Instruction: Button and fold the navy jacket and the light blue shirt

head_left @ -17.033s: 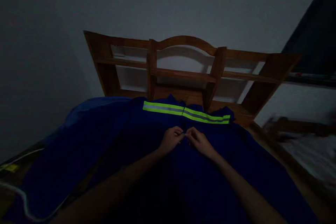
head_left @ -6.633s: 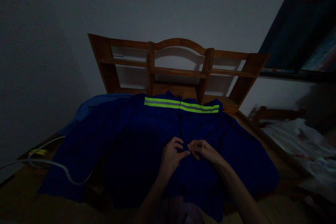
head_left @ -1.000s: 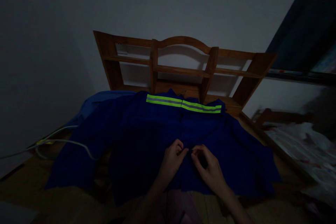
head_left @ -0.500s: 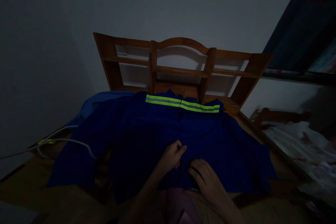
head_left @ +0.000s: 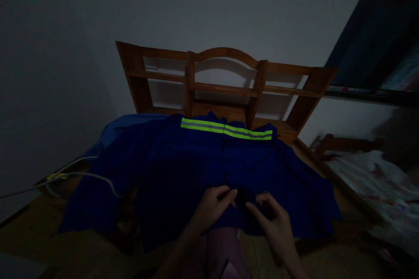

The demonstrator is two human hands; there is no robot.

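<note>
A dark blue work jacket [head_left: 183, 165] lies spread front side up on the wooden desk, a yellow-green reflective strip [head_left: 203, 125] across its chest. Near the lower front opening, my left hand [head_left: 214, 205] is closed, thumb and forefinger pinching the jacket's edge. Just to its right, my right hand [head_left: 276, 220] has curled fingers and a bent thumb around the cloth of the other front panel. Between the two hands the fabric is bunched and raised. Dim light hides any buttons and the exact grip of the fingertips.
A wooden shelf unit [head_left: 222, 89] stands against the wall behind the jacket. Lighter blue cloth [head_left: 121, 126] lies at the back left. A pale cable [head_left: 94, 175] crosses the left sleeve. White crumpled plastic or cloth [head_left: 373, 174] is at the right.
My right hand has lifted from lying flat on the jacket and curled its fingers in the cloth. My left hand has moved slightly down. The front edge between them has risen.
</note>
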